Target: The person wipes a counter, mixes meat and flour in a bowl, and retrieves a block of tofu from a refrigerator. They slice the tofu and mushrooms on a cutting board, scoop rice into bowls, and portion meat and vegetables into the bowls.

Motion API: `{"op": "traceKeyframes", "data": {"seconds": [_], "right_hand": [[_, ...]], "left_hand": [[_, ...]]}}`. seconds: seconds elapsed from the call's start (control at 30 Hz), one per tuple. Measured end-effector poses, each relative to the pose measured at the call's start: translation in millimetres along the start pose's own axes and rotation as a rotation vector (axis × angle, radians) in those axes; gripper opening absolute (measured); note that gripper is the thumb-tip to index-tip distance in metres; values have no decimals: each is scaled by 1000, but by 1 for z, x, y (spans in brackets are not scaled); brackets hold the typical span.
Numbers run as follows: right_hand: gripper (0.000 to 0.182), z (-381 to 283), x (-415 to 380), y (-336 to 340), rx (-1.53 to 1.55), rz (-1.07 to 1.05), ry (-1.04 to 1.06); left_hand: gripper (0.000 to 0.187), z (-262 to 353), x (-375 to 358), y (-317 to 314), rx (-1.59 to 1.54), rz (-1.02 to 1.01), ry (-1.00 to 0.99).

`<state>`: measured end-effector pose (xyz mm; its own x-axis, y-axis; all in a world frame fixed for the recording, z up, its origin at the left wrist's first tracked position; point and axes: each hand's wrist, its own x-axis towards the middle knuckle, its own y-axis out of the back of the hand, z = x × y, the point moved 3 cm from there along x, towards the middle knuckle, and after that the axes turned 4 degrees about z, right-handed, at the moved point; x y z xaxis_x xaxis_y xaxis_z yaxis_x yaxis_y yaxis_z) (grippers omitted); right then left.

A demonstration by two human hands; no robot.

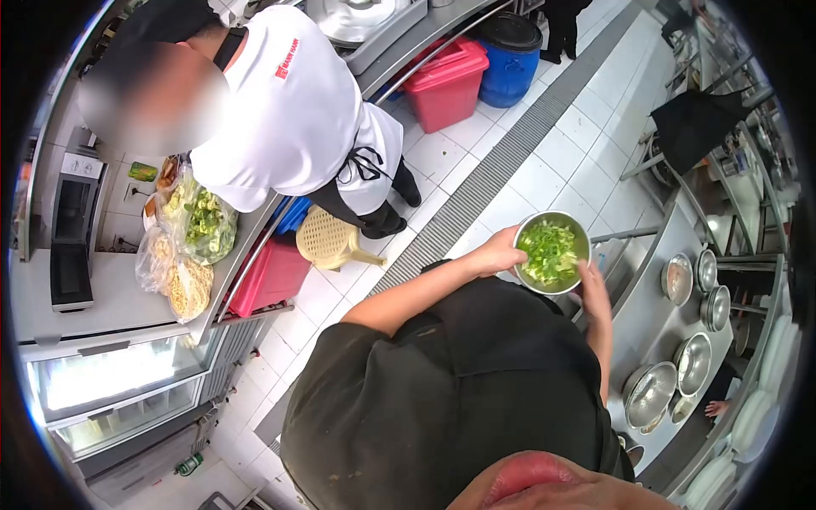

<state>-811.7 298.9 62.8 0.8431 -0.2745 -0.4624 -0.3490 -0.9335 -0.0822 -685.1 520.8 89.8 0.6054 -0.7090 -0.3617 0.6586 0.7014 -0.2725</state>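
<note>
A round metal bowl point(586, 243) of chopped green leaves point(548, 252) is held up in front of my dark shirt, above the tiled floor. My left hand point(499, 252) grips the bowl's rim on its left side, thumb over the edge. On the other side, my right hand point(593, 287) holds the lower right of the bowl, its fingers partly hidden behind the wall. The leaves lie loose inside, below the rim.
A co-worker in white point(289, 102) stands at the left counter, near bags of vegetables point(208, 225). A beige stool point(325, 238), red bin point(446, 85) and blue barrel point(510, 64) stand on the floor. At right, a steel table point(625, 340) holds several metal bowls.
</note>
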Motion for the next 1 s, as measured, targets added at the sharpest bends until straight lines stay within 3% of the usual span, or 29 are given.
{"op": "traceKeyframes", "data": {"seconds": [0.03, 0.1, 0.17, 0.27, 0.33, 0.37, 0.4, 0.5, 0.53, 0.63, 0.67, 0.7, 0.8, 0.83, 0.97, 1.0], "right_hand": [[51, 9, 19, -11, -23, -34, -56], [48, -6, 35, -30, -109, -83, 82], [49, -22, 38, -55, -99, -113, 100], [55, -52, 52, -109, -182, -250, 45], [60, -72, 66, -136, -227, -341, 17], [64, -81, 78, -151, -266, -439, -9], [76, -81, 95, -156, -288, -536, 25], [85, -98, 126, -175, -284, -695, 208], [92, -103, 140, -175, -303, -697, 55], [87, -120, 183, -170, -351, -613, 49], [75, -119, 204, -162, -392, -517, 107], [75, -124, 219, -156, -397, -523, 103], [58, -150, 264, -139, -401, -240, 93], [58, -161, 282, -138, -410, -252, 91], [54, -224, 394, -156, -465, -198, 234], [52, -243, 434, -168, -518, -223, 351]], "left_hand": [[79, 8, -6, 3, -29, 1, 2], [93, 2, -5, 15, 100, 127, -328], [104, -3, -16, 33, 4, 207, -176], [100, -9, -25, 76, -83, 340, -219], [90, -25, -18, 114, -209, 408, -16], [79, -12, -22, 123, -284, 472, -62], [79, -8, -22, 136, -274, 468, -95], [80, 10, -21, 171, -341, 489, -89], [79, 15, -19, 182, -354, 478, -109], [79, 32, -1, 213, -393, 457, -149], [79, 38, 5, 221, -420, 471, -154], [78, 44, 11, 229, -448, 489, -154], [80, 59, 34, 253, -457, 507, -147], [82, 63, 43, 261, -442, 515, -149], [77, 77, 84, 301, -420, 685, -210], [73, 76, 95, 313, -433, 738, -204]]}}
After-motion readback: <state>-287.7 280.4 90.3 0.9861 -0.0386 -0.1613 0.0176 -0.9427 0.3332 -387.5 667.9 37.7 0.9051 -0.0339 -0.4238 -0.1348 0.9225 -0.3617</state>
